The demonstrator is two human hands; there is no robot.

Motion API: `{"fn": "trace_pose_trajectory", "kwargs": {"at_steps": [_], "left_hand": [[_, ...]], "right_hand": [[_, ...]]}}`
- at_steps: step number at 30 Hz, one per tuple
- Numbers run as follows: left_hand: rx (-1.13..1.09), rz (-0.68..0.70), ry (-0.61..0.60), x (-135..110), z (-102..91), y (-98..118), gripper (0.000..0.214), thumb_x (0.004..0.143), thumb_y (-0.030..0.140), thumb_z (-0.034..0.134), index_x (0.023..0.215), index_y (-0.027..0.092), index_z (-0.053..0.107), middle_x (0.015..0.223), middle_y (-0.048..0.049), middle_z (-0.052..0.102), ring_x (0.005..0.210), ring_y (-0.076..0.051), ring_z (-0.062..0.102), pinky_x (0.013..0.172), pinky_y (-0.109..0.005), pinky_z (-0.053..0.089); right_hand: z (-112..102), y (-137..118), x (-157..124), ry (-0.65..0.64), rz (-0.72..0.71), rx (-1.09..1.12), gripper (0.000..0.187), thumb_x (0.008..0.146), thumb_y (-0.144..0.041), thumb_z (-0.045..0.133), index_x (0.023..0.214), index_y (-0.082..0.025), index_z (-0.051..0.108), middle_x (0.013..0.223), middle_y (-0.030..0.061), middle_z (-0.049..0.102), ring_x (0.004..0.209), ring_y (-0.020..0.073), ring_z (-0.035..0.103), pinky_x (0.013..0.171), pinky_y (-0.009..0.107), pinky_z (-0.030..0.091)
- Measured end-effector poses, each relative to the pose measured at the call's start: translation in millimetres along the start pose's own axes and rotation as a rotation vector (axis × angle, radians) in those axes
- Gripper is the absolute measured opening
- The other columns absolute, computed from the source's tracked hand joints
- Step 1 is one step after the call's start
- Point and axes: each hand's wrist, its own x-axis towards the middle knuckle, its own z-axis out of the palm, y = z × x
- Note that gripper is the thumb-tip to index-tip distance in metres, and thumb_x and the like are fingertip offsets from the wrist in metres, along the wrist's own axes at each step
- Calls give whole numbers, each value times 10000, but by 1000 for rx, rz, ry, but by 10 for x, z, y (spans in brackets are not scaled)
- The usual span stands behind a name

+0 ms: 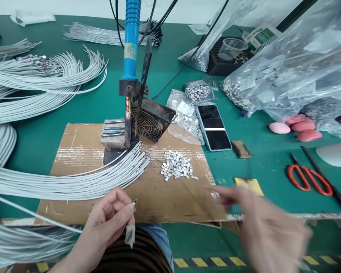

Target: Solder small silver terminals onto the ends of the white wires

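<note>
My left hand is closed in a pinch above the front edge of the cardboard, with tape wrapped on its fingertips. A white cable's end with a dark, bluish tip sticks out between thumb and finger. My right hand, smeared by motion, is at the right over the table edge, a finger pointing left. Whether it holds anything is unclear. Between the hands lies a pile of small white connector pieces. A bundle of white cables rests on the cardboard sheet, behind my left hand.
A blue-handled soldering iron points down beside a metal block and a small fan. To the right are a phone, a yellow sponge, orange-handled scissors and plastic bags. More cable coils lie left.
</note>
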Motion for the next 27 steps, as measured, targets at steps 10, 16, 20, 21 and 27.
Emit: {"fn": "trace_pose_trajectory", "kwargs": {"at_steps": [10, 16, 20, 21, 27], "left_hand": [[162, 258, 97, -4, -33, -119, 397, 838, 525, 843, 762, 188, 647, 587, 49, 636, 563, -89, 492, 559, -184, 374], [262, 367, 196, -20, 26, -147, 215, 845, 325, 820, 748, 201, 674, 609, 56, 650, 567, -94, 530, 565, -186, 395], [324, 464, 219, -10, 35, -180, 122, 859, 215, 761, 752, 220, 702, 628, 65, 663, 561, -86, 576, 567, -173, 428], [340, 486, 218, -6, 33, -190, 123, 863, 202, 753, 753, 224, 705, 628, 68, 665, 559, -84, 584, 565, -167, 435], [548, 691, 159, 31, -69, -226, 150, 894, 130, 727, 813, 256, 721, 669, 76, 706, 569, -78, 638, 562, -128, 489]], "right_hand": [[812, -791, -409, -472, 210, 770, 172, 892, -206, 767, 918, -312, 899, 694, 16, 739, 587, 115, 630, 528, 177, 482], [843, -705, -460, -449, 264, 796, 120, 884, -242, 793, 901, -300, 897, 690, 17, 725, 592, 116, 604, 537, 190, 473], [888, -659, -516, -444, 271, 829, 106, 884, -236, 798, 879, -290, 889, 699, 13, 725, 601, 116, 601, 540, 193, 466], [887, -652, -521, -446, 271, 832, 106, 882, -234, 799, 878, -291, 889, 698, 13, 724, 601, 115, 600, 538, 192, 462], [876, -632, -528, -462, 313, 859, 102, 870, -231, 804, 871, -289, 888, 677, 3, 683, 604, 100, 569, 556, 185, 441]]}}
